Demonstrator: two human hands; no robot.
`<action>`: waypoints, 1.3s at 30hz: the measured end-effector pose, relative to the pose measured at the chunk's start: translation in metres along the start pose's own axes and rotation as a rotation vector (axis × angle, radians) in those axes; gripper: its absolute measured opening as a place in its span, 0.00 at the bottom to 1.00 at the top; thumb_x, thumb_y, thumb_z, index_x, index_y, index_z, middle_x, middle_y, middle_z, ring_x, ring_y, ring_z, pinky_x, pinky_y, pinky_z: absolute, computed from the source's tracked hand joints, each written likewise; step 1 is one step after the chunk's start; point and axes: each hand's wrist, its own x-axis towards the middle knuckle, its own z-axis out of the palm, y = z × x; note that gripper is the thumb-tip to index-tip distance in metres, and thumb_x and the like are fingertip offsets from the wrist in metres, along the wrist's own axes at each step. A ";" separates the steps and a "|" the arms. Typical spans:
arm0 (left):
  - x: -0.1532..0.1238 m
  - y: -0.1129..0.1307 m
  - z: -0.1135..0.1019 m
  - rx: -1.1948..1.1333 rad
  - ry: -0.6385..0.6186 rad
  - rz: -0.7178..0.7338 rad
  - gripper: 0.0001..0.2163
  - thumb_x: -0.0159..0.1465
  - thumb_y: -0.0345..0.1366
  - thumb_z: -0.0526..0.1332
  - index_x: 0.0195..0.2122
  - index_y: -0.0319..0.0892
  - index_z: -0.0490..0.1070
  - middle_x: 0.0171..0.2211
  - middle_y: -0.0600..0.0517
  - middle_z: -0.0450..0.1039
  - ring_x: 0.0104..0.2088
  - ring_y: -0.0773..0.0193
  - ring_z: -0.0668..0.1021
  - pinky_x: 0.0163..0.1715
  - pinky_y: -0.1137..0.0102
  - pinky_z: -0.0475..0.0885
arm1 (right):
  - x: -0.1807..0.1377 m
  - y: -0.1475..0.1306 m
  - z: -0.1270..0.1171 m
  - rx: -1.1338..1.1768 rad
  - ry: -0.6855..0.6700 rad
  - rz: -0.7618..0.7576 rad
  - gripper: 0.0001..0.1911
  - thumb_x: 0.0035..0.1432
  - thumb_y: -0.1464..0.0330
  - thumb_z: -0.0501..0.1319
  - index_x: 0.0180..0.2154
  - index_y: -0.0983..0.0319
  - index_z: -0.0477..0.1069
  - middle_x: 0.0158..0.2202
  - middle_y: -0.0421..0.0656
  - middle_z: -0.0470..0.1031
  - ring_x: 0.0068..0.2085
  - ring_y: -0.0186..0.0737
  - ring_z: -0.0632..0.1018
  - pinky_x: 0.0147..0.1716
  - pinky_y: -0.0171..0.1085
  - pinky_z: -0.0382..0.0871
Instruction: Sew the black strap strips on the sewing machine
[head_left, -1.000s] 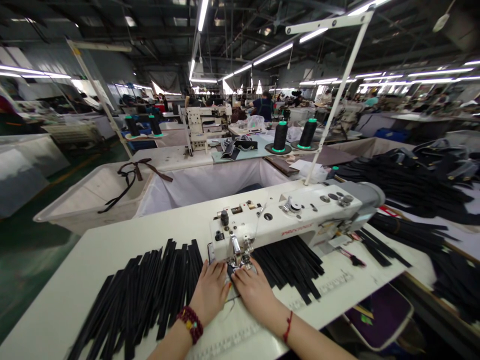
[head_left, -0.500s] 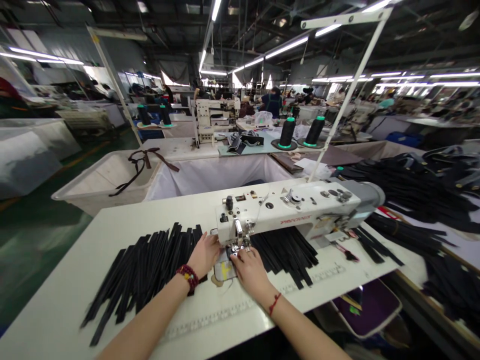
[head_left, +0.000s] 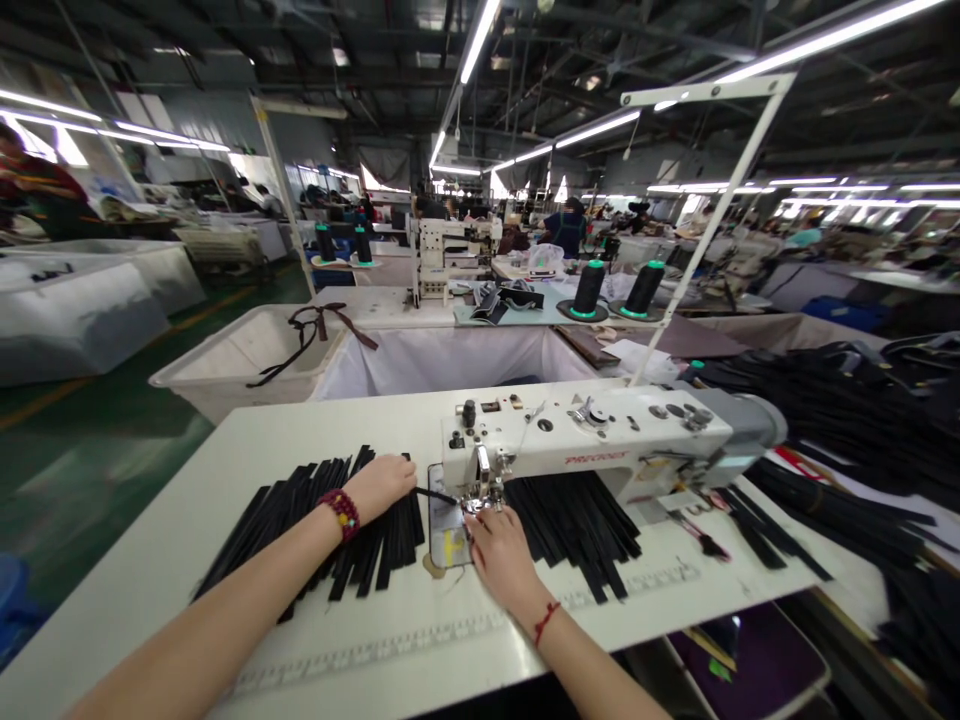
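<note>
At the left of the white table (head_left: 382, 665), a fanned pile of black strips (head_left: 298, 498) lies under the left hand (head_left: 379, 484), whose fingertips pinch one end of a narrow dark strip (head_left: 435, 494). This runs right to the presser foot (head_left: 480, 500) of the sewing machine (head_left: 536, 445). Near the foot, apart from the left, sits the right hand (head_left: 499, 548); whether it grips anything, I cannot tell. Farther right, a second bundle (head_left: 574, 525) lies beneath the machine's arm.

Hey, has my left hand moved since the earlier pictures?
Yes. Judged against the sewing machine, your left hand has moved left, away from the needle end, and is now over the left pile of black strips.
</note>
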 end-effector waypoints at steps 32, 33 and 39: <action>-0.039 0.099 0.074 -0.011 0.005 -0.035 0.18 0.68 0.36 0.58 0.59 0.42 0.70 0.61 0.45 0.71 0.62 0.49 0.70 0.62 0.46 0.60 | -0.063 -0.032 -0.001 0.168 0.129 -0.092 0.11 0.67 0.74 0.58 0.49 0.59 0.72 0.45 0.43 0.79 0.48 0.41 0.78 0.63 0.51 0.60; -0.041 0.099 0.074 -0.008 0.011 -0.031 0.18 0.68 0.36 0.58 0.59 0.42 0.70 0.61 0.45 0.71 0.62 0.49 0.70 0.62 0.46 0.60 | -0.062 -0.031 -0.002 0.178 0.126 -0.117 0.10 0.68 0.73 0.58 0.49 0.59 0.72 0.45 0.43 0.80 0.47 0.41 0.79 0.63 0.50 0.60; -0.056 0.098 0.080 0.003 0.059 -0.018 0.19 0.69 0.39 0.58 0.59 0.43 0.69 0.62 0.44 0.69 0.61 0.50 0.71 0.63 0.47 0.58 | -0.064 -0.026 -0.003 0.204 0.074 -0.154 0.10 0.68 0.72 0.58 0.50 0.59 0.72 0.46 0.43 0.80 0.49 0.38 0.78 0.63 0.46 0.60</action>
